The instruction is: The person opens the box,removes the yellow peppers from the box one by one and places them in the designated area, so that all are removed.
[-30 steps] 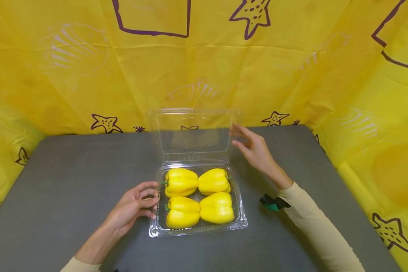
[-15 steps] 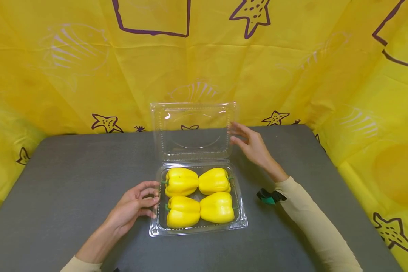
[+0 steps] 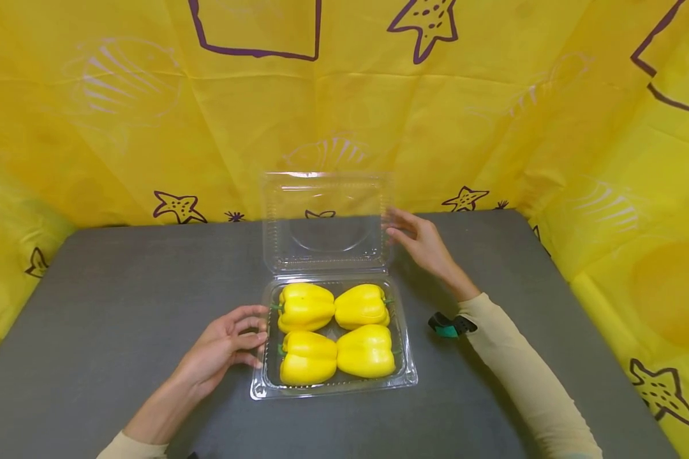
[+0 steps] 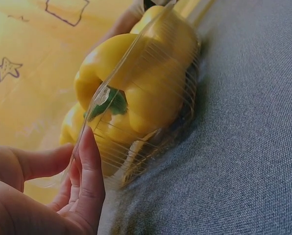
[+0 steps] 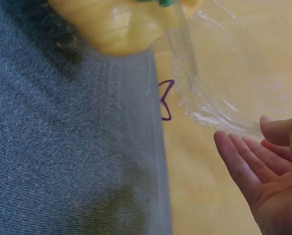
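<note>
A clear plastic clamshell container (image 3: 334, 390) sits on the table in the head view, holding several yellow bell peppers (image 3: 366, 350) with green stems. Its transparent lid (image 3: 328, 220) stands raised at the back, hinged to the base. My left hand (image 3: 221, 347) pinches the base's left rim between thumb and fingers; the left wrist view shows the rim running between the fingertips (image 4: 89, 142) beside one pepper (image 4: 153, 90). At the lid's right edge, my right hand (image 3: 427, 245) has its thumb and fingers on either side, pinching the plastic lid (image 5: 205, 105) in the right wrist view.
The dark grey table (image 3: 149, 280) extends to both sides of the container. A yellow cloth (image 3: 350, 102) with purple starfish and fish drawings hangs behind and at the sides. A black and green strap (image 3: 450, 326) is at the right wrist.
The lid has swung farther back on its hinge. My right hand has shifted slightly left along with it. My left hand and the peppers have stayed in place.
</note>
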`<control>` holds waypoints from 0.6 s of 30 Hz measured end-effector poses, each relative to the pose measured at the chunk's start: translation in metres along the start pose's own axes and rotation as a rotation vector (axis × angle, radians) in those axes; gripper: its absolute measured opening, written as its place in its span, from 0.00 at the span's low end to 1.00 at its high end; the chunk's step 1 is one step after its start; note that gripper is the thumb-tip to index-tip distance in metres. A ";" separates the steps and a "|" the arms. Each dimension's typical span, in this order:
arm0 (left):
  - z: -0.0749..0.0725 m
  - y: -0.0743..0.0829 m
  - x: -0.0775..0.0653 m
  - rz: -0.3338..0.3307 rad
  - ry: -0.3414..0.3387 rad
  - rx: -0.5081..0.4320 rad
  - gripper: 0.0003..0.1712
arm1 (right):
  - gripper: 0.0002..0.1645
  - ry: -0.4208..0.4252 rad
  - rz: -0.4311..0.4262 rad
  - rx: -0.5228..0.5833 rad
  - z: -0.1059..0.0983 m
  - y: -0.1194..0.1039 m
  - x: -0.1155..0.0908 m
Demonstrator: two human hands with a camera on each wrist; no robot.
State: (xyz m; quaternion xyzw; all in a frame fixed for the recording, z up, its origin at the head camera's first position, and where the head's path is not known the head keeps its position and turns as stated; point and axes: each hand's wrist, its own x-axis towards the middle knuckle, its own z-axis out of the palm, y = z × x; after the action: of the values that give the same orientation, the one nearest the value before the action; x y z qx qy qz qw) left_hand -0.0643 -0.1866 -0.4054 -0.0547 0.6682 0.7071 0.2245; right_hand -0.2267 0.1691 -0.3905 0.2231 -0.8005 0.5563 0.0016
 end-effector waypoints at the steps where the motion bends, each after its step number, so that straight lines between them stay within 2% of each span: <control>1: 0.000 0.000 0.001 0.001 -0.003 0.000 0.32 | 0.28 -0.005 0.008 0.004 -0.001 0.001 0.001; 13: 0.001 0.000 0.001 0.011 -0.013 -0.007 0.31 | 0.26 -0.021 0.063 0.004 0.003 0.013 0.005; 18: 0.000 -0.001 0.001 0.015 -0.012 -0.008 0.32 | 0.25 -0.015 0.093 -0.057 0.006 0.019 0.007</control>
State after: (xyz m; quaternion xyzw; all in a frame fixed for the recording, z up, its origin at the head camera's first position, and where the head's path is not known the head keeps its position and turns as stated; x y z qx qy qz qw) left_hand -0.0645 -0.1861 -0.4060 -0.0463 0.6643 0.7119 0.2230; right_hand -0.2383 0.1671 -0.4079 0.1896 -0.8256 0.5309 -0.0241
